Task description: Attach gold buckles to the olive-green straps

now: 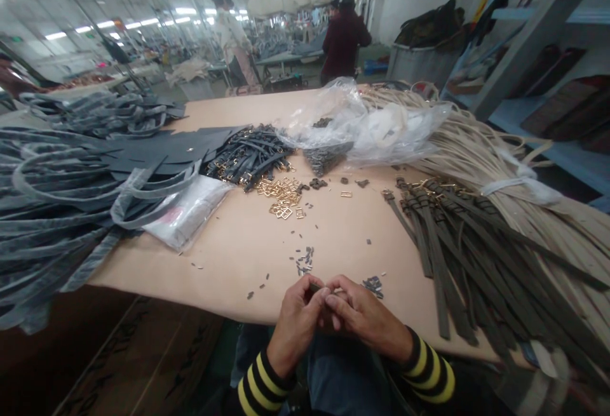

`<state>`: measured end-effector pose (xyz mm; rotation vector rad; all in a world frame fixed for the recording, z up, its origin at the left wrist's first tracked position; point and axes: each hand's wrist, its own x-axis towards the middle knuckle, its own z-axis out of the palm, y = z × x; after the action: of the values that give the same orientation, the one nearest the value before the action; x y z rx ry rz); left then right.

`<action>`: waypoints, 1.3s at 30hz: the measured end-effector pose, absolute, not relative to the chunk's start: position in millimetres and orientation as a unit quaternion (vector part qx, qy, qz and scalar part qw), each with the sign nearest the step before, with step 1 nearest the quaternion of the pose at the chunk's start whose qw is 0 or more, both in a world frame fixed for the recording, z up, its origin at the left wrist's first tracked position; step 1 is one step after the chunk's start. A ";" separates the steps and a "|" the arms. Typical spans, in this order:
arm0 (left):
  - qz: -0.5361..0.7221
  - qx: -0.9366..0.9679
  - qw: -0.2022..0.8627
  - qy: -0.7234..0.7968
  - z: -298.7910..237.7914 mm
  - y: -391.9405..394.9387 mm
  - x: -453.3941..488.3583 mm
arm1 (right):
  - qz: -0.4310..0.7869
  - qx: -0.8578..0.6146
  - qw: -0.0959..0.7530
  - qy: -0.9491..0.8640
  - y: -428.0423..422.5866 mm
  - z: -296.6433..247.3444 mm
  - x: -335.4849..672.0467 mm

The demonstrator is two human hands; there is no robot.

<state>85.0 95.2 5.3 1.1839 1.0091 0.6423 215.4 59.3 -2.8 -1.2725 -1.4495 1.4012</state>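
My left hand [298, 324] and my right hand [362, 317] meet above the front edge of the brown-paper-covered table [229, 257], fingertips curled together. Anything between them is hidden. Small dark metal pieces [373, 286] lie just beyond my right hand, and another scatter [305, 260] lies farther up the paper. Gold rectangular buckles [282, 199] form a heap near the middle. Behind them sits a bundle of dark straps with gold buckles [248, 155]. Olive-brown straps [441, 257] fan out to my right.
Grey looped straps [57, 194] and cut dark sheets cover the table's left side. Cream straps [481, 149], a white packet [188, 211] and a clear plastic bag [333, 117] lie around. Shelves stand at right, a bin beyond, and co-workers [343, 38] stand across the factory aisle.
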 end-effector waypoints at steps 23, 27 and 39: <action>0.129 0.845 0.138 0.501 13.5 258.2 88.0 | 0.678 -0.480 0.373 -0.415 81.4 -3.8 233.9; 0.116 0.845 0.166 0.496 13.5 265.6 90.8 | 0.681 -0.464 0.371 -0.427 80.2 -4.8 233.5; 0.191 0.484 0.695 0.496 28.0 143.6 74.0 | 0.663 -0.473 0.390 -0.429 75.7 -5.5 240.0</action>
<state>74.0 143.6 28.0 1.0811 1.1068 0.4265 240.0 75.7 -5.5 -1.2030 -1.0911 1.6844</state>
